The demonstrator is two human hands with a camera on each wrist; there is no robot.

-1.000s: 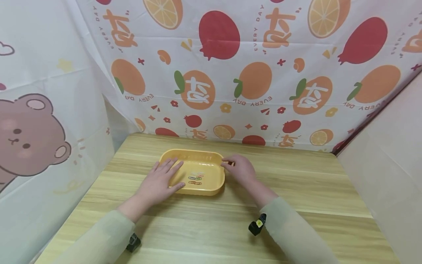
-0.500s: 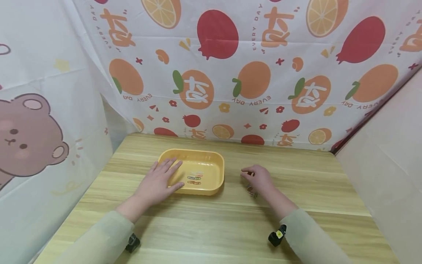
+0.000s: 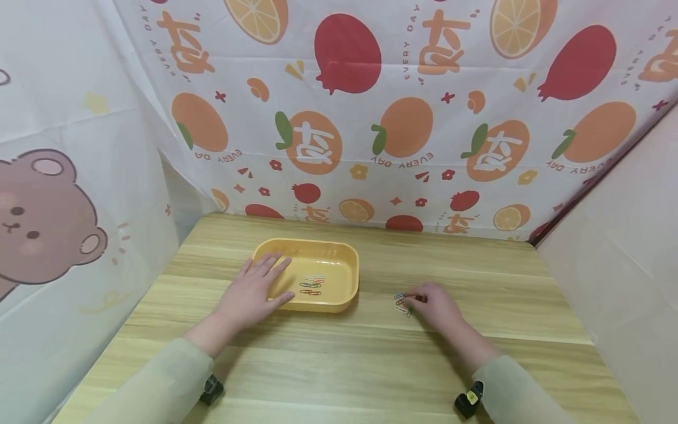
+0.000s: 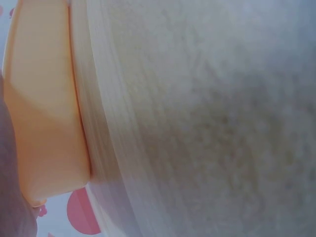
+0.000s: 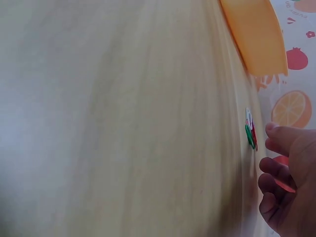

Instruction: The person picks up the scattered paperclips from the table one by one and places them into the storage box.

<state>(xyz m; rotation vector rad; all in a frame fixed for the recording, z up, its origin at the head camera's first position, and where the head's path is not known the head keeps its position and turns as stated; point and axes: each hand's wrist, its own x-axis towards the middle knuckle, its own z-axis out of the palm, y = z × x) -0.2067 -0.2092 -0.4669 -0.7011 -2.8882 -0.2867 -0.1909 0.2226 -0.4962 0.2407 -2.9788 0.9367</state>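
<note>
The left hand [image 3: 251,294] lay with its fingers spread over the left end of the yellow tray [image 3: 318,307], where a cluster of paper clips [image 3: 312,285] sat on the bottom. To the tray's right, a loose pile of clips [image 3: 400,302] lay on the wooden table [image 3: 328,365]. The right hand [image 3: 436,306] bent over it, thumb and forefinger close together; I couldn't tell whether they pinched one.

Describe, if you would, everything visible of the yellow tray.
The yellow tray looks like glossy plastic: a shallow rounded rectangle with raised walls. It sits upright on the wood-grained table, holding several small coloured paper clips. The left hand spreads over its left end, hiding part of it and apparently touching it.
</note>
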